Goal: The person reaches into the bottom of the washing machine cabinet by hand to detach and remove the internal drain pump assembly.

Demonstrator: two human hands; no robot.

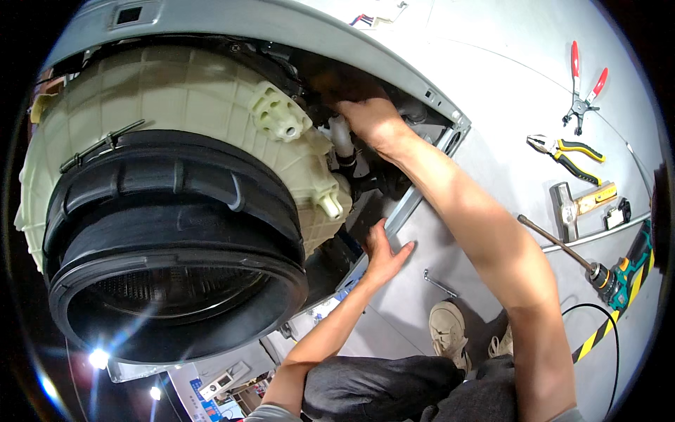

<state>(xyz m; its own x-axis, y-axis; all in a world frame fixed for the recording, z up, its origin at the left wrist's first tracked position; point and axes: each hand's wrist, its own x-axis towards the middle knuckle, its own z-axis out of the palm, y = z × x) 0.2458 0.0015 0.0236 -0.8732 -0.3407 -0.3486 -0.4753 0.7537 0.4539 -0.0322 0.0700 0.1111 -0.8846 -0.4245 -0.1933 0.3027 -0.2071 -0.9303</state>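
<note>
A washing machine's pale plastic tub fills the left side, with a black rubber door gasket around its opening. My right hand reaches into the dark gap between tub and metal cabinet frame, its fingers curled and their tips hidden. Just beside it stands a whitish plastic tube; I cannot tell what the fingers grip. Lower down, my left hand rests against the frame's edge, thumb stretched away from the metal and fingers partly hidden.
Red-handled pliers, yellow-black combination pliers, a hammer and a cordless drill with a long bit lie on the floor at right. A small wrench lies by my shoe. Wires lie behind the cabinet.
</note>
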